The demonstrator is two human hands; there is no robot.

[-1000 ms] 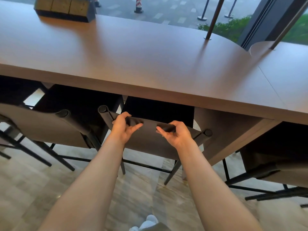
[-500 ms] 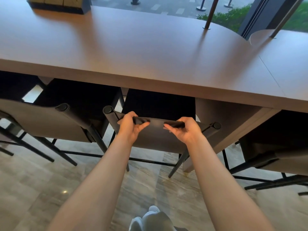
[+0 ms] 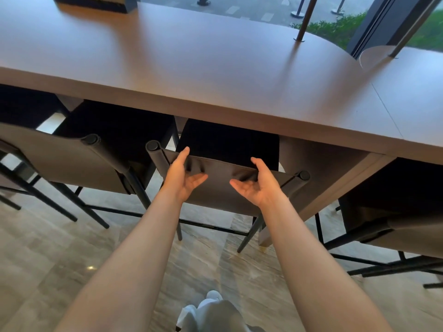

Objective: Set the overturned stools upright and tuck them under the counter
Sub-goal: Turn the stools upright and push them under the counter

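Stool (image 3: 227, 142) upright under counter (image 3: 215, 68) edge, left hand (image 3: 182, 177), right hand (image 3: 257, 186) slack at backrest (image 3: 220, 195)

A: What is hard to see at the middle stool (image 3: 223, 195)?
B: Its seat lies in deep shadow under the counter (image 3: 215, 68) and shows only as a black shape. The far legs are hidden behind the backrest and the forearms.
A: Do the left hand (image 3: 183, 178) and the right hand (image 3: 257, 185) touch the backrest?
B: I cannot tell.
A: And at the edges?
B: The left stool (image 3: 60, 159) is cut by the left edge, the right stool (image 3: 395, 231) by the right one. The dark box (image 3: 96, 3) on the counter is cut at the top. A pale shape (image 3: 211, 312) near the floor is blurred and cut at the bottom.
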